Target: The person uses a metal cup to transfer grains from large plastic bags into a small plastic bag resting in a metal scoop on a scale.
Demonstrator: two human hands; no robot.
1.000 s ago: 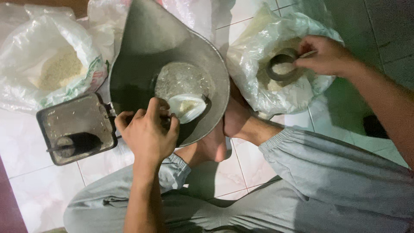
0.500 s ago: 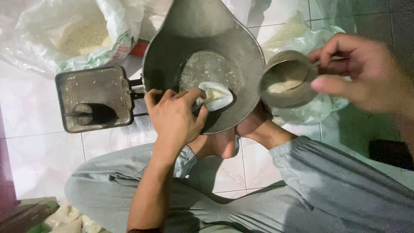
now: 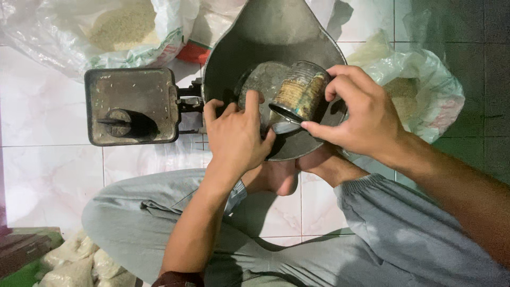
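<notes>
right hand (image 3: 366, 114) fingers wrapped round rusty cylindrical tin can (image 3: 300, 91), tipped over dull grey metal scoop pan (image 3: 265, 37). left hand (image 3: 236, 135) fingers curled on clear plastic bag (image 3: 260, 85) inside pan. flat square scale plate (image 3: 130, 103) beside.

I see little free room inside the metal scoop pan (image 3: 265, 37): both hands and the tilted tin can (image 3: 300, 91) fill its lower half. The scale platform (image 3: 130, 106) blocks the left, rice bags (image 3: 425, 90) the right; white floor tiles (image 3: 48, 159) at left stay open.
</notes>
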